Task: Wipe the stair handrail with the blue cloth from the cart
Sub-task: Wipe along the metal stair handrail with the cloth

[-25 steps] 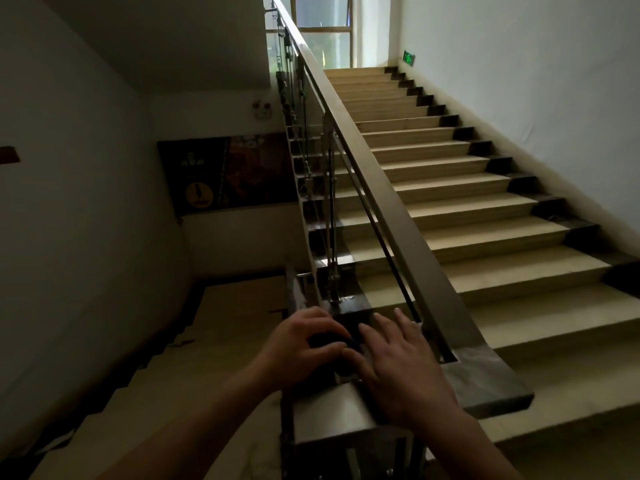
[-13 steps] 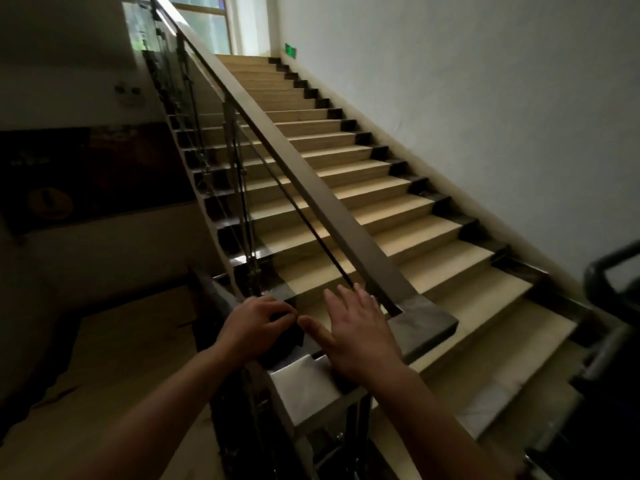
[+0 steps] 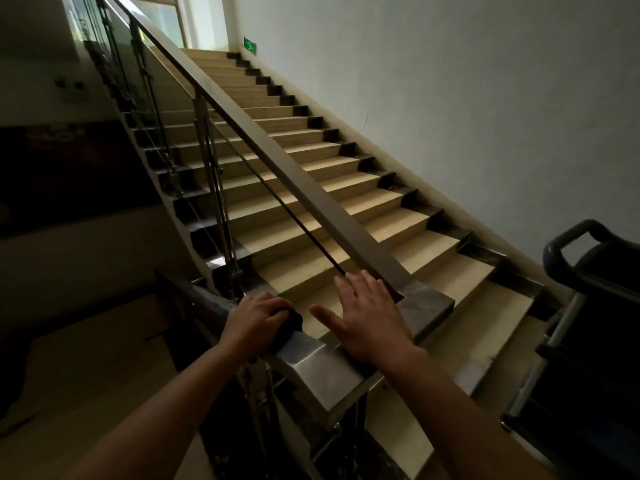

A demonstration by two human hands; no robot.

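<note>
Gripping the dark cloth against the handrail, the left hand curls round it; the right hand spreads open just beside.

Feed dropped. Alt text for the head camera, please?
The left hand grips a dark cloth on the bottom end of the handrail; the right hand is open beside it, fingers spread. Stairs climb ahead, and a dark cart stands at the right edge.
</note>
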